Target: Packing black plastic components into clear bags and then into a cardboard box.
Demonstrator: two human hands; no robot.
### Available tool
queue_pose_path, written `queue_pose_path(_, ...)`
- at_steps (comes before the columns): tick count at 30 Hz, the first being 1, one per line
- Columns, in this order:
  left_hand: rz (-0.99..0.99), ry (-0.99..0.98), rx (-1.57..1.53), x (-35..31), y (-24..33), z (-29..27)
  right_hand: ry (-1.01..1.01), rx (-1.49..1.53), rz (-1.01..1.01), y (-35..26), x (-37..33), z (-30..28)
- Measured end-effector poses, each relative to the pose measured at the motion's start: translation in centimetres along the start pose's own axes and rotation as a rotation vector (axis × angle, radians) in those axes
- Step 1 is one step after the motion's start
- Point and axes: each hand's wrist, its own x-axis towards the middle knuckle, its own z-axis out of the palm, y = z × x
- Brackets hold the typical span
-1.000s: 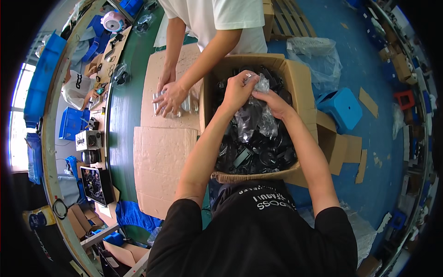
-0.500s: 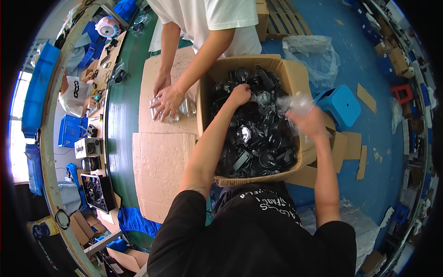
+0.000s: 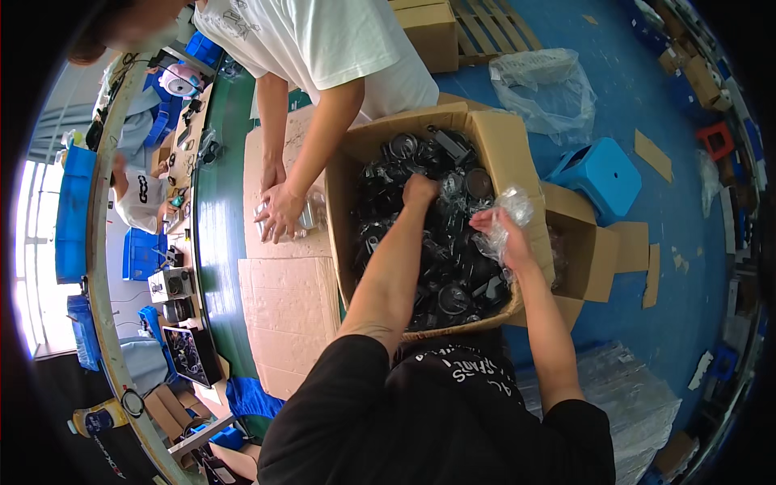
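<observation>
A large cardboard box (image 3: pixel 503 133) in front of me is heaped with black round and blocky plastic parts (image 3: pixel 453 299), several in clear wrapping. My left hand (image 3: pixel 420 191) reaches in at the middle of the heap, its fingers curled down among the parts; what they hold, if anything, is hidden. Over the box's right edge, my right hand (image 3: pixel 511 244) holds a crumpled clear plastic bag (image 3: pixel 516 204), which bunches around the fingers. Across from me on the left, a co-worker's hands (image 3: pixel 283 212) press on clear plastic-wrapped items (image 3: pixel 311 214) lying on a cardboard sheet.
Flat cardboard (image 3: pixel 287 315) covers part of the green table (image 3: pixel 222 267) at left. To the right stand an open carton (image 3: pixel 602 263) and a blue stool (image 3: pixel 602 178). A clear bag (image 3: pixel 550 93) lies on the floor beyond, near a wooden pallet (image 3: pixel 493 32).
My right hand has moved left and inward over the box edge with the plastic bag. My left hand stays in the heap. The co-worker leans further left, and the whole view has shifted.
</observation>
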Motion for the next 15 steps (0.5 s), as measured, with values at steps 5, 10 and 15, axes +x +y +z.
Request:
queue_pose_path(5,0.128,0.060,-0.158,1.2,-5.0,-1.3,0.048,0.061,0.050,-0.1,0.9,1.4)
queue_pose_path(10,0.378,0.208,-0.351,-6.5,-4.2,-5.3,-0.132,0.027,0.134,-1.6,1.9,-2.6)
queue_pose_path(15,0.760,0.457,-0.653,-8.4,-6.1,-9.0,-0.054,-0.347,0.077,-2.5,4.9,2.2)
